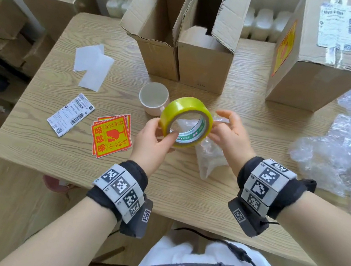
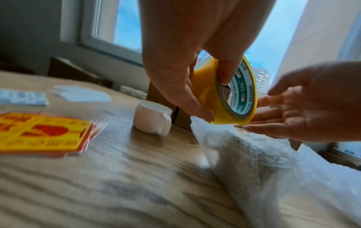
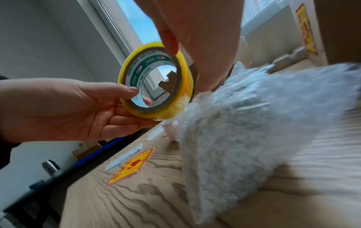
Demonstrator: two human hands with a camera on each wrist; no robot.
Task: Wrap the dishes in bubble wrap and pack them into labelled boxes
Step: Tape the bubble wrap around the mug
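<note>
Left hand (image 1: 154, 139) grips a yellow tape roll (image 1: 186, 122) with the thumb inside its core, held above a bubble-wrapped bundle (image 1: 209, 154) lying near the middle of the table (image 1: 183, 191); right hand (image 1: 227, 132) touches the roll's right side, fingers loosely spread. A mug (image 1: 153, 101) stands just left of the roll, with open boxes (image 1: 177, 41) along the far edge, stickers (image 1: 111, 135) at left, and bare tabletop toward the near edge.
</note>
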